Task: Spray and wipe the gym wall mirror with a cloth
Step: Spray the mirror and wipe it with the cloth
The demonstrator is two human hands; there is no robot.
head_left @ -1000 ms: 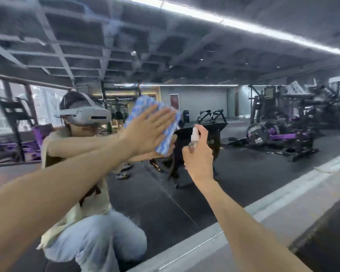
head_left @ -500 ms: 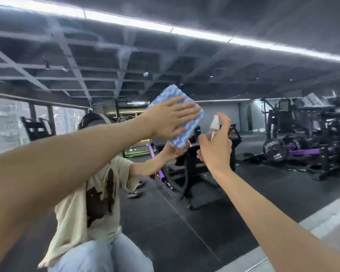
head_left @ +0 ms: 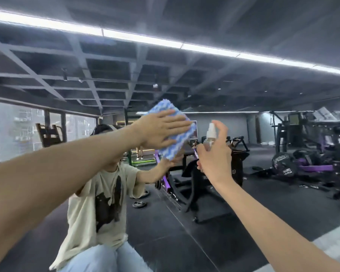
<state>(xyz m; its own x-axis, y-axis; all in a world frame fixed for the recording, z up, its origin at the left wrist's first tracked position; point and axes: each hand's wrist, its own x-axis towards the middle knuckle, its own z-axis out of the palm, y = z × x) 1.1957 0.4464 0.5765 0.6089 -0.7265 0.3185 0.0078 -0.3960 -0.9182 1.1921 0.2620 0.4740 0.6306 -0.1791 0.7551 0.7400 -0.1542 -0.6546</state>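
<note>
The left arm stretched out straight, and the left hand (head_left: pixel 161 132) lay flat with its fingers spread, pressing the blue-and-white cloth (head_left: pixel 180 144) against the mirror (head_left: pixel 234 216) (the reflected palm met it from behind). Just beside the cloth, the right hand (head_left: pixel 214 160) was raised and gripped a small clear spray bottle (head_left: pixel 210 137), forefinger arched over the white nozzle.
</note>
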